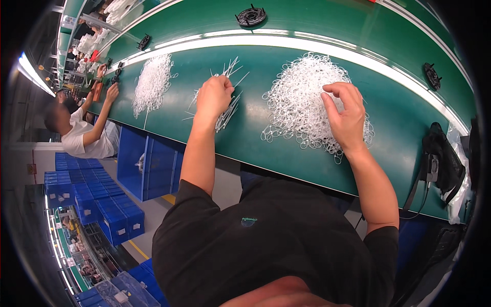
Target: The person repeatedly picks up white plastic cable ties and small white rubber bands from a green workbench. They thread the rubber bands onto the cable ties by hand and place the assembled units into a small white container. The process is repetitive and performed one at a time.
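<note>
My left hand (214,98) is closed, fingers bent together, over a loose bunch of straight white cable ties (228,113). Tie ends stick out on several sides of it; whatever its fingertips hold is hidden. To the right lies a large heap of white cable ties closed into small loops (302,97). Above that heap's right side is my right hand (347,115), thumb and forefinger curved with a gap between them and nothing visible there.
Another white heap (154,82) lies further left on the green table (250,148). Black round parts (251,17) sit on the green belt beyond. A black bag-like item (441,158) lies at right. Blue bins (146,163) stand below left; a co-worker (84,130) sits beyond.
</note>
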The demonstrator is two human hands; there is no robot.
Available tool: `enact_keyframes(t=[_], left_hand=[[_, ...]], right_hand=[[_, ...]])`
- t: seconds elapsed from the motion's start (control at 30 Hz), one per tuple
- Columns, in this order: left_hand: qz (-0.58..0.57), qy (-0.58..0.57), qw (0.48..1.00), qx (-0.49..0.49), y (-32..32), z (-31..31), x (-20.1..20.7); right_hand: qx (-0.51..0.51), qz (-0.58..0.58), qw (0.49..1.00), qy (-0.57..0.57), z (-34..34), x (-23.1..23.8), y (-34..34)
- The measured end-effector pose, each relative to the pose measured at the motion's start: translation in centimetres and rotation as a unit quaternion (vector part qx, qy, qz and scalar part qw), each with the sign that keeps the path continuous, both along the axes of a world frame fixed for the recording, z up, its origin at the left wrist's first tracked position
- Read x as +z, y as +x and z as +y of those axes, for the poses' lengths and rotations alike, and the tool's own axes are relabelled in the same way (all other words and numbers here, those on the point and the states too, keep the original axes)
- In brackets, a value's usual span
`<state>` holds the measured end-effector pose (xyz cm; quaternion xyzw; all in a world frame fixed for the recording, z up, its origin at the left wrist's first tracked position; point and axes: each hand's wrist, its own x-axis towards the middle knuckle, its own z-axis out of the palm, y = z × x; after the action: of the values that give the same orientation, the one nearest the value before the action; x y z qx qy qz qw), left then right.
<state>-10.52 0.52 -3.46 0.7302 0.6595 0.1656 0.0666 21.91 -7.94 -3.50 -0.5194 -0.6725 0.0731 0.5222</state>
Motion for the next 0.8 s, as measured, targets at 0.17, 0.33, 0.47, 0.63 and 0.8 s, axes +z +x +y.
enact_keyframes(t=[0.17, 0.33, 0.47, 0.63, 0.8], left_hand=[[0.020, 0.005, 1.000, 0.012, 0.1, -0.3, -0.6], [0.043, 0.053, 0.998, -0.019, 0.4, -0.1, -1.2], [-0.165, 0.057, 0.977, -0.125, 3.6, -1.0, 1.7], [-0.293, -0.071, 0.905, -0.301, 10.4, -3.3, 4.6], [-0.288, -0.095, 0.877, -0.372, 13.7, -3.0, 4.9]], right_hand=[[0.010, -0.004, 1.000, -0.003, 0.0, -0.2, 0.1], [0.014, -0.002, 1.000, -0.003, 0.0, -0.2, 0.1], [0.031, 0.019, 0.999, 0.011, 0.0, -0.1, -0.1], [0.131, 0.159, 0.977, -0.047, -0.7, 0.9, -0.5], [0.129, 0.139, 0.982, 0.018, -0.5, 0.8, 0.3]])
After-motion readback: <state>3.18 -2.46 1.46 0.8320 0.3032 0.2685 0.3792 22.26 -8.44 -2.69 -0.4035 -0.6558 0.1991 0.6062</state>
